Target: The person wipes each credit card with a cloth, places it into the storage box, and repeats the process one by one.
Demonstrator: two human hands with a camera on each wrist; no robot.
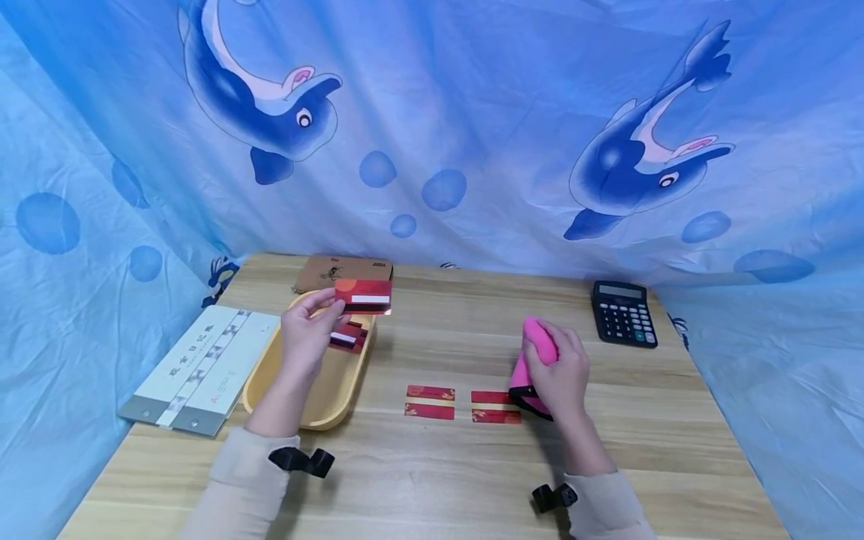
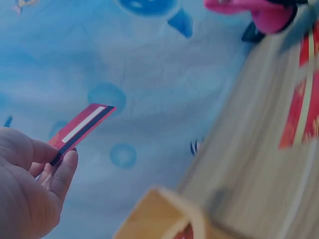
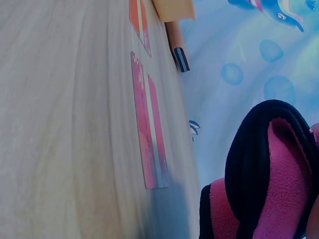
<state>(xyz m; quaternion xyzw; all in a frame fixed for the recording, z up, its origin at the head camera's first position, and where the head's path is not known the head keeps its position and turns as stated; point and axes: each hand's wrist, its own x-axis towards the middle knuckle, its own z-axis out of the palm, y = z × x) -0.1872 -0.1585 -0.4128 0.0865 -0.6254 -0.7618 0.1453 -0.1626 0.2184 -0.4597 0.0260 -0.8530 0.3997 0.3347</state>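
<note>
My left hand pinches a red card by its left end, above the yellow tray. The card's white strip and dark stripe show in the left wrist view. Inside the tray lie more red cards, partly hidden by the hand. My right hand grips a folded pink cloth with black edging, held above the table in the right wrist view. Two red cards with a pale middle band lie side by side on the table: a left card and a right card, which the cloth's edge slightly overlaps in the head view.
A white and grey ledger booklet lies left of the tray. Behind the tray is a brown wallet-like case. A black calculator sits at the back right. A blue dolphin-print curtain hangs behind and beside the wooden table.
</note>
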